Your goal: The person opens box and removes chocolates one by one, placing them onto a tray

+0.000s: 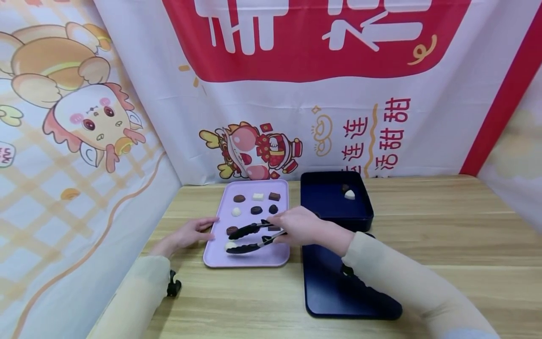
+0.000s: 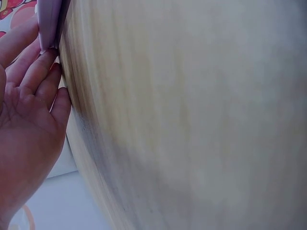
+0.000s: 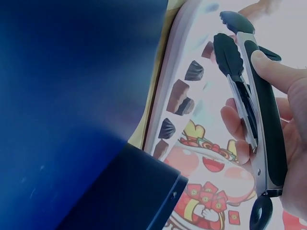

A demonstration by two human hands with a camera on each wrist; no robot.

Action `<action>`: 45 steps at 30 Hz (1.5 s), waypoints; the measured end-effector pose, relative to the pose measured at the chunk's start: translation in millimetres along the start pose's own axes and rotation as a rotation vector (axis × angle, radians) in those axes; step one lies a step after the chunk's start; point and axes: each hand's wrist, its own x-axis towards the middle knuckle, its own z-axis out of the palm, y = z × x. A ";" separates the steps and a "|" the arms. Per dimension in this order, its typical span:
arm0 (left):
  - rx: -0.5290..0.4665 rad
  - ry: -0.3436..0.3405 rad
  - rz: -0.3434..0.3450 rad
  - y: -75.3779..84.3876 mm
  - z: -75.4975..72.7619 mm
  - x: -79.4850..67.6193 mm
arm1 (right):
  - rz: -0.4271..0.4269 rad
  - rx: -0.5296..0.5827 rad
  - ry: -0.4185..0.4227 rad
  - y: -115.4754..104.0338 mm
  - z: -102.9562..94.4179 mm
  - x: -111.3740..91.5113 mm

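My right hand (image 1: 301, 226) grips black-and-silver tongs (image 1: 250, 248) over the lavender tray (image 1: 271, 259). The tong tips are apart; a white chocolate (image 1: 230, 245) shows at the nearer tip, and a brown chocolate (image 1: 231, 230) lies by the farther one. Whether either tip touches a piece I cannot tell. In the right wrist view, fingers and thumb wrap the black tong handle (image 3: 268, 129). My left hand (image 1: 189, 233) touches the tray's left edge with extended fingers, also seen in the left wrist view. Farther back on the tray sit several dark, brown and white chocolates (image 1: 256, 210).
To the right of the tray stands a dark blue box (image 1: 322, 193) holding a white piece (image 1: 349, 194) and a dark piece (image 1: 345, 187). A dark blue lid (image 1: 330, 292) lies in front of it, partly under my right forearm. A printed cloth (image 1: 254, 103) hangs behind the table.
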 end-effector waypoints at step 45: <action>-0.026 -0.008 0.030 -3.6 -1.0 3.3 | 0.260 -0.080 0.242 87.8 -61.2 -156.7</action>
